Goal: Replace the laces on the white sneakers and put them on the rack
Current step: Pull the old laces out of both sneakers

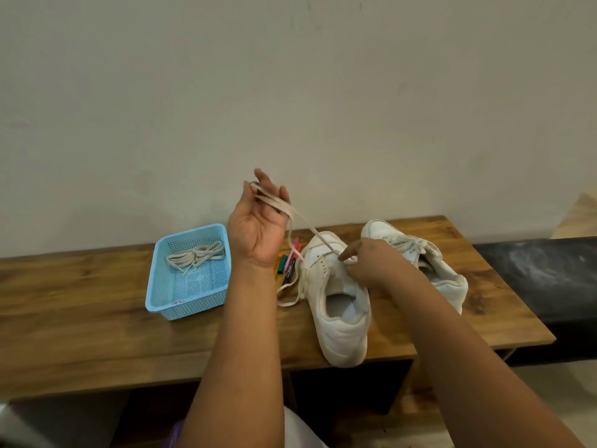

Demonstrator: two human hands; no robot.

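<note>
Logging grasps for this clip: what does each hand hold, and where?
Left hand holds the lace looped around its fingers; right hand pinches it at the sneaker eyelets.

Two white sneakers (342, 299); one blue basket (189, 305); one bundle of laces (195, 256) inside it; one loose lace (290, 215); several markers (289, 261), count unclear; two hands (255, 227).

L hand (256, 223) raised, palm toward camera, wrist bent back, fingers loosely curled w/ lace (300, 218) looped over them. R hand (363, 263) lower, palm down, fingertips pinching at near sneaker (339, 305) tongue area. Both forearms extended fwd, bare.
</note>
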